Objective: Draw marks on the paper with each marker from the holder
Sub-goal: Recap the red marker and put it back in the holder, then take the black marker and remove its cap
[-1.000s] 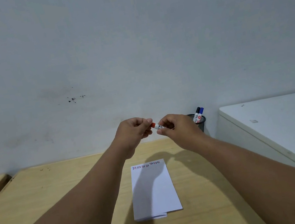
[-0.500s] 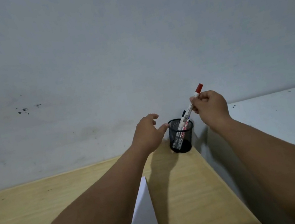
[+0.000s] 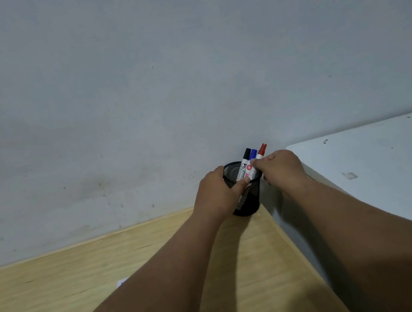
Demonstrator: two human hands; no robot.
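A black mesh holder [image 3: 248, 203] stands at the far right corner of the wooden table [image 3: 58, 289], against the wall. My left hand [image 3: 217, 195] grips its left side, thumb across the front. Three capped markers stick up from it: black [image 3: 246, 156], blue [image 3: 253, 153] and red [image 3: 262, 149]. My right hand [image 3: 280, 168] is closed on the red marker's white body just above the rim, fingertips touching the blue one. Only a small white corner of the paper [image 3: 122, 282] shows beside my left forearm; the rest is hidden.
A white cabinet top [image 3: 378, 167] adjoins the table's right edge, slightly higher, right beside the holder. A grey wall [image 3: 137, 112] with dark specks rises directly behind the table.
My right hand has lowered the capped red marker into the holder. My left hand moved from open beside the holder to gripping it. The view has swung right, away from the paper.
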